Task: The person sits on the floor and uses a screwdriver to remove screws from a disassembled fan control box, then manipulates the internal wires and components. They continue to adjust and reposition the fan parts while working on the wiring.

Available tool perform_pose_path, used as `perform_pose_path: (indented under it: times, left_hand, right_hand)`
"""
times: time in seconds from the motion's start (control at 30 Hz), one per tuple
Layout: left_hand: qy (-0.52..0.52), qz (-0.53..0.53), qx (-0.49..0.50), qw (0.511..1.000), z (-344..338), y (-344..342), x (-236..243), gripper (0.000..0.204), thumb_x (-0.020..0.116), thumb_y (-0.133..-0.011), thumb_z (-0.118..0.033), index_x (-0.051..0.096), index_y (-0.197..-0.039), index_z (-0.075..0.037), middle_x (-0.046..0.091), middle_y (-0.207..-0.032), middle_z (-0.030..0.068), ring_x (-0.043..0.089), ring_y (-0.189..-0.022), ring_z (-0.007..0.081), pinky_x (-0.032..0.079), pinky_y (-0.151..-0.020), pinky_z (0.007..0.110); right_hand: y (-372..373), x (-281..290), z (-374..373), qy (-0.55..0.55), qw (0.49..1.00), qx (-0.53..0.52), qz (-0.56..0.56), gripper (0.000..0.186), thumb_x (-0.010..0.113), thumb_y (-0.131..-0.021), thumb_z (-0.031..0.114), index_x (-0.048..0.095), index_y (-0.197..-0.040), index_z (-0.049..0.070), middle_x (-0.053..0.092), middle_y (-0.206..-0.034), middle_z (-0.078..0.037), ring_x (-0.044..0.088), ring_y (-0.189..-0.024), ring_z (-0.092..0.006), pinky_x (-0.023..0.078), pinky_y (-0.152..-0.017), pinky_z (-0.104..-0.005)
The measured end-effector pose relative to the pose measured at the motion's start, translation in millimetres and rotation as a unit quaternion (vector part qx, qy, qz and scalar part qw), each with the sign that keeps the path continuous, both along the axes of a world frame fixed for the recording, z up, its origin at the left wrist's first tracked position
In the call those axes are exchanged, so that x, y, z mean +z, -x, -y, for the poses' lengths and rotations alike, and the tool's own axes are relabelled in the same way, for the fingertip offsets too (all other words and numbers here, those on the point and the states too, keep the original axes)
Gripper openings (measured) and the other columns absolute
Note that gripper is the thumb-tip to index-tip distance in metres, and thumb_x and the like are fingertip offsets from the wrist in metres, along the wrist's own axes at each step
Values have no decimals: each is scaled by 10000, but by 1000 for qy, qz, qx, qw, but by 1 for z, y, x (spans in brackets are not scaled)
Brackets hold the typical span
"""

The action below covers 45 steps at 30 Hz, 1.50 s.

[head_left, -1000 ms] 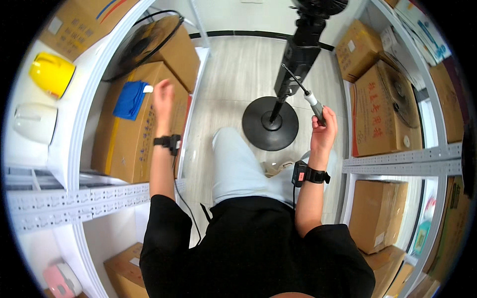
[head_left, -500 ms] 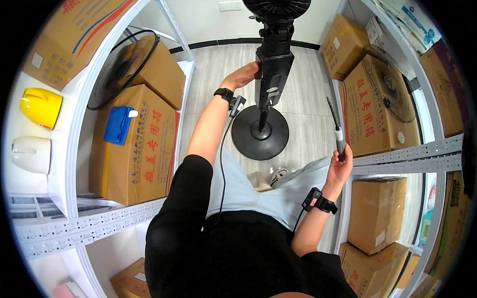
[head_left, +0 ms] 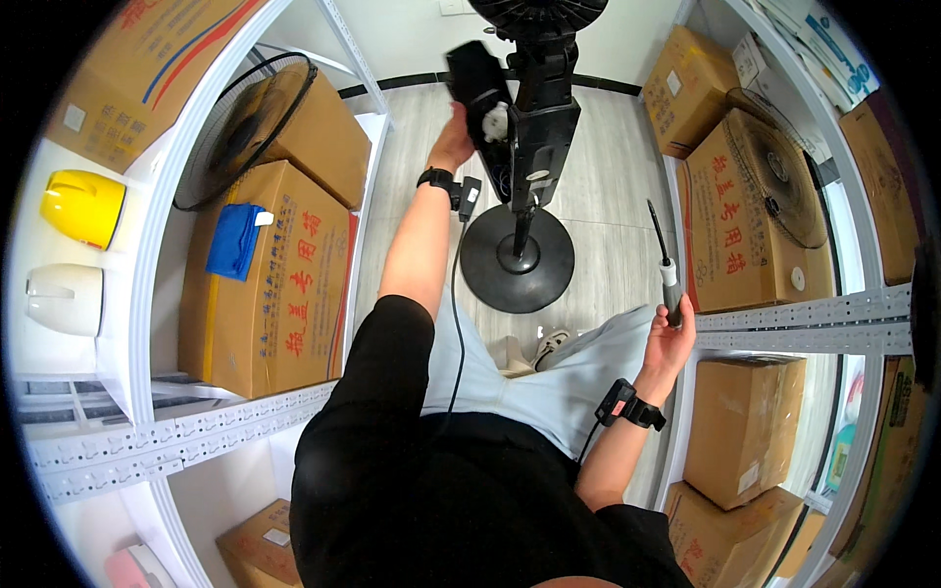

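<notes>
Head view looks down on a person standing between two metal shelving racks. Left hand point(head_left: 453, 145) is raised to the black standing fan point(head_left: 534, 127), its fingers clamped on a black cover panel point(head_left: 478, 83) held just beside the fan's opened column. Right hand point(head_left: 671, 328) is lower, well apart from the fan, with its fingers wrapped around the handle of a screwdriver point(head_left: 665, 267) whose tip points upward. Fan's round base point(head_left: 517, 259) rests on the floor point(head_left: 608, 196) ahead of the person's legs. Cardboard boxes point(head_left: 279, 265) fill the shelves point(head_left: 176, 431) on both sides; a blue cloth point(head_left: 235, 240) lies on one left box.
</notes>
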<state>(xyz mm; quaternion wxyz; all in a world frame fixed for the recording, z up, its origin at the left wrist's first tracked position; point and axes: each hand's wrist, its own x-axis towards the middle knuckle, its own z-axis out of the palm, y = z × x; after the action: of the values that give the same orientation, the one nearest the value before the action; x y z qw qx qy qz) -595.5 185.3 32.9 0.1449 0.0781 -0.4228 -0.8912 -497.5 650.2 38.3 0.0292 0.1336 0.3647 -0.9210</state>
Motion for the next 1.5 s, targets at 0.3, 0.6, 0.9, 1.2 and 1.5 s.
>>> perform_pose_path:
  times: [0.3,0.6,0.9,1.2,1.5]
  left_hand:
    - [65,-22,215,974,56,-109,42,832,528,-832,-693,453,-1372,-64,514,-1377,72,481,-1255,257,359,-1083,407]
    - [-6,17,247,969,68,-201,72,787,420,-844,-755,565,-1225,-83,635,-1147,94,600,-1051,287,458,-984,467]
    - [-137,131,117,975,8,-227,20,684,499,-879,-669,579,-1222,-83,634,-1185,109,593,-1081,311,430,-1006,517]
    - [-216,41,28,975,-33,-202,-32,764,484,-836,-727,551,-1255,-92,618,-1183,107,587,-1090,293,460,-973,487]
    - [-237,-10,43,971,-46,-177,-62,728,466,-863,-708,548,-1240,-92,620,-1162,88,603,-1061,261,488,-946,453]
  right_hand:
    - [3,-3,9,88,996,2,12,157,641,-908,114,600,-996,-9,661,-864,-107,599,-601,-162,528,-542,-193]
    - [-15,17,46,85,984,155,-30,191,633,-924,115,620,-1071,-6,653,-909,-75,635,-661,-147,526,-565,-176]
    - [-45,48,67,-74,963,238,-99,295,695,-869,105,582,-1116,-7,658,-864,-78,659,-650,-130,515,-549,-179]
    - [-66,55,107,-279,917,250,-139,278,719,-848,81,581,-1067,-20,662,-835,-98,651,-623,-145,526,-544,-242]
    - [-58,51,158,-431,858,227,-164,247,753,-819,99,625,-1003,-5,672,-779,-72,640,-612,-99,521,-549,-237]
